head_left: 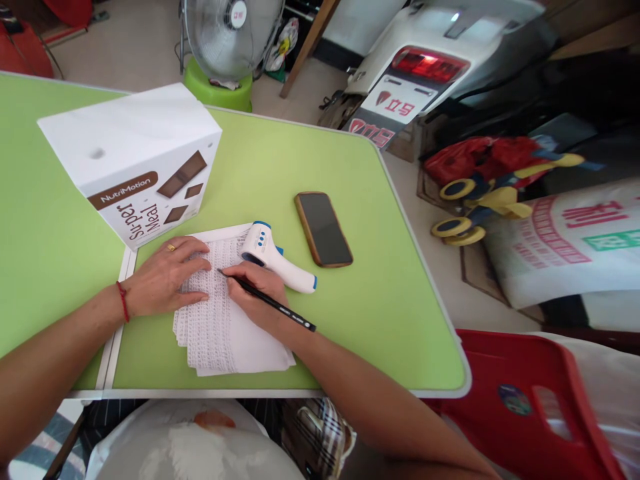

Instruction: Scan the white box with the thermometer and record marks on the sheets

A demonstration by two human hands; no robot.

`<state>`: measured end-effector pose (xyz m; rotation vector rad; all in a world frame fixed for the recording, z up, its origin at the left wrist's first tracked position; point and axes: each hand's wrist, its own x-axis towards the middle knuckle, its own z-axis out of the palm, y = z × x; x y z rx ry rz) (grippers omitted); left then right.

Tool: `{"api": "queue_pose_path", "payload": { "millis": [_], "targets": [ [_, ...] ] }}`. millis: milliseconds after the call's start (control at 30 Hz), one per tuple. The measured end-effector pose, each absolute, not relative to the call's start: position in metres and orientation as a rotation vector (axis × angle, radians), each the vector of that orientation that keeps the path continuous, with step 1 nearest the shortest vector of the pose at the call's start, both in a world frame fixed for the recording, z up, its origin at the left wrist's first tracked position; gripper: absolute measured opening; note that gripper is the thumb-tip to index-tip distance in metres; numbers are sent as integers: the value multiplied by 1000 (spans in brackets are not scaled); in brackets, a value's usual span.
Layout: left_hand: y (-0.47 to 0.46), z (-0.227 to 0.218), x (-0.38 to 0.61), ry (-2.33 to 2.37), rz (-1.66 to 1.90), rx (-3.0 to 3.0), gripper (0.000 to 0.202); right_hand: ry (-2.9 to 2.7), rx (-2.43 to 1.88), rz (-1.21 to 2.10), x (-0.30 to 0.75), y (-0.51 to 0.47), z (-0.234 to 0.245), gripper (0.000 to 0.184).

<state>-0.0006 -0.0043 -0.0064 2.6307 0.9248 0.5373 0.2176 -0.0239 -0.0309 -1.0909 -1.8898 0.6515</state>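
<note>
Writing: my right hand [255, 293] is pinching a pen [280, 308], fingers together, its tip on the paper [225, 347].
Steadying: my left hand [165, 277] is pressing the paper, fingers slightly apart.
Filling: dense rows are covering most of the paper; a blank strip is showing beside them.

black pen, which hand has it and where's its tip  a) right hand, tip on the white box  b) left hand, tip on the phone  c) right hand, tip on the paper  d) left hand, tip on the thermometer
c, the right hand grips the black pen with its tip resting on the written sheets of paper.
</note>
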Motion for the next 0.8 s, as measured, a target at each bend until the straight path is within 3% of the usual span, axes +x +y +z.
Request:
{"api": "queue_pose_path", "payload": {
  "millis": [800],
  "targets": [
    [-3,-8,-2,928,530,2624,32,-1879,-1152,727,221,-25,-29,17]
  ]
}}
